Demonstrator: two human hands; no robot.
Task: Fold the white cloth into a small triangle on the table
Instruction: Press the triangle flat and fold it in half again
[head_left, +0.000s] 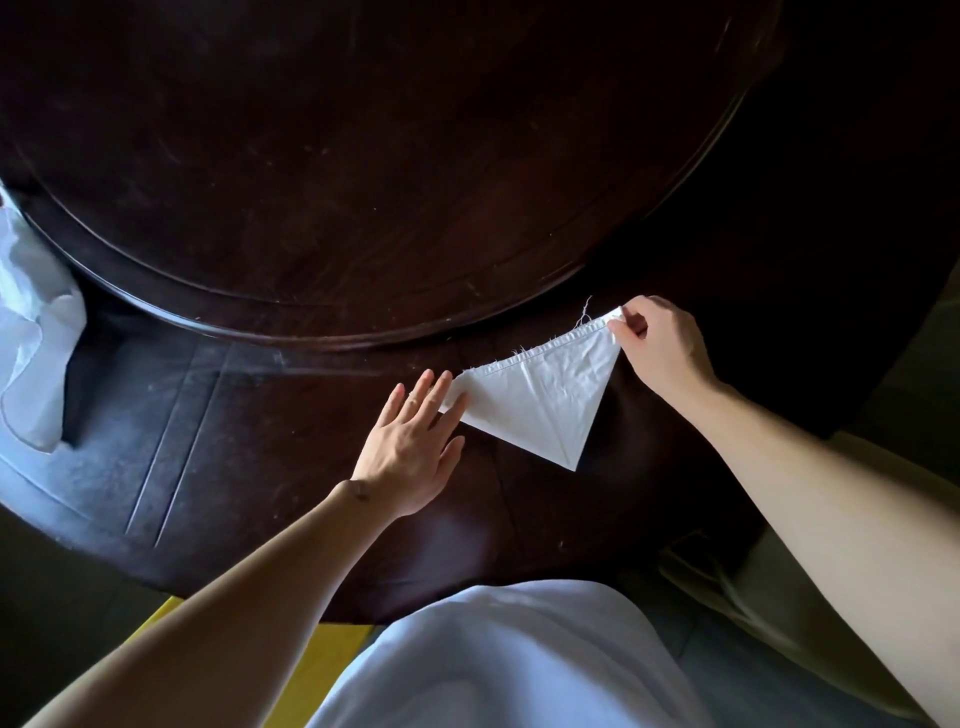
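Note:
The white cloth (545, 392) lies on the dark wooden table (291, 415) as a triangle, its point toward me and its frayed hemmed edge on the far side. My right hand (660, 343) pinches the cloth's far right corner between thumb and fingers. My left hand (410, 447) lies flat with fingers spread, its fingertips resting on the cloth's left corner.
A raised round turntable (363, 182) fills the table's middle, its rim just beyond the cloth. A crumpled white plastic bag (36, 338) sits at the left edge. My white garment (509, 665) is at the near edge, with a yellow seat (322, 654) below.

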